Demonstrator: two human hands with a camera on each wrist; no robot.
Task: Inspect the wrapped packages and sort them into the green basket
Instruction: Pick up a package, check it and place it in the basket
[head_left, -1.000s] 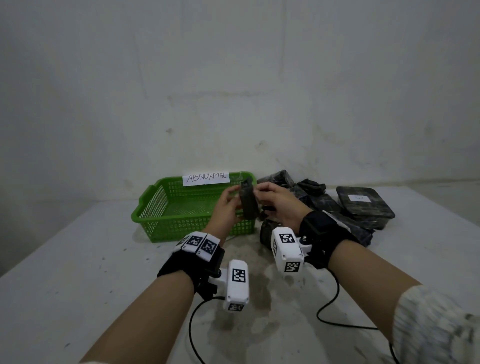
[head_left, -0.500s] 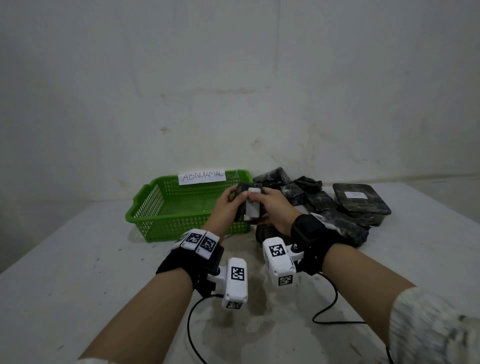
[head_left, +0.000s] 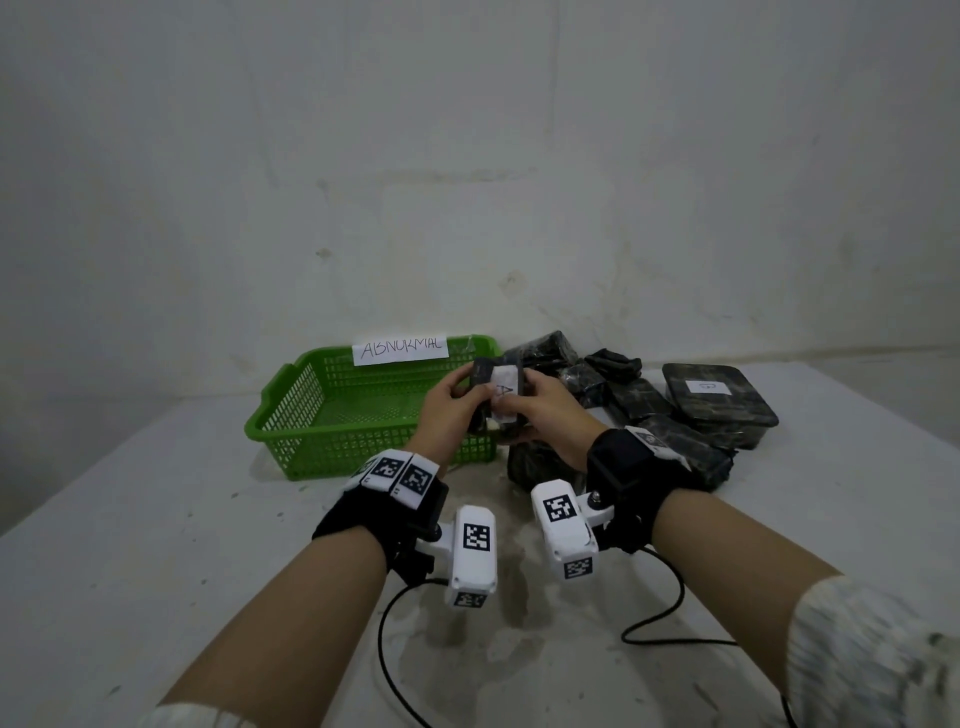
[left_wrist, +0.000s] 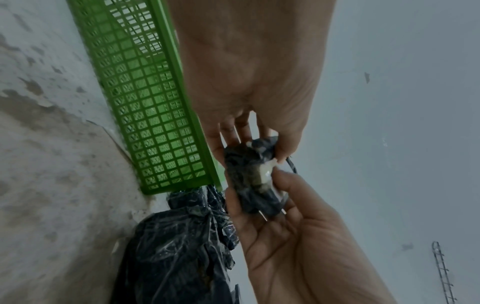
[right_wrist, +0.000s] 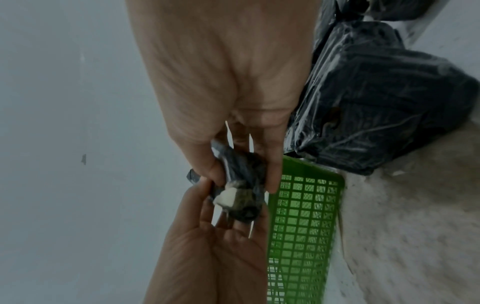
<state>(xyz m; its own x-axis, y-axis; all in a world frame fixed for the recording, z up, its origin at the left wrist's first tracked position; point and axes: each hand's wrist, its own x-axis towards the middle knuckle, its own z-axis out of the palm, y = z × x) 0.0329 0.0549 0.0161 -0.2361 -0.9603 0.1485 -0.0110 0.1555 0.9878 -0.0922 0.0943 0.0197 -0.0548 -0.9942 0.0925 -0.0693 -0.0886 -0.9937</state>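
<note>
Head view: worktop (head_left: 130, 571), grey and stained, set against a plain wall (head_left: 467, 130). Green basket (head_left: 332, 415), mesh-sided, stands left of centre on it; a paper label (head_left: 400, 349) on its far rim reads "ABNORMAL"; no package shows inside. Pile (head_left: 654, 410) of dark wrapped packages lies just right of the basket, the rightmost a flat rounded one bearing a small white sticker.

Both forearms reach forward, each wrist strapped with a black band and a white camera with a cable. Left hand (head_left: 451, 410) and right hand (head_left: 550, 410) meet above the basket's near right corner, palms facing each other. Between them, off the worktop: one small package (head_left: 496, 402), dark wrap, white tag facing the person. Left grip: thumb and curled fingers pinch its left side. Right grip: thumb on top, fingers beneath, closed on its right side.

Wrist views: pale material shows at the wrap's end (left_wrist: 266, 170) (right_wrist: 228, 197).
</note>
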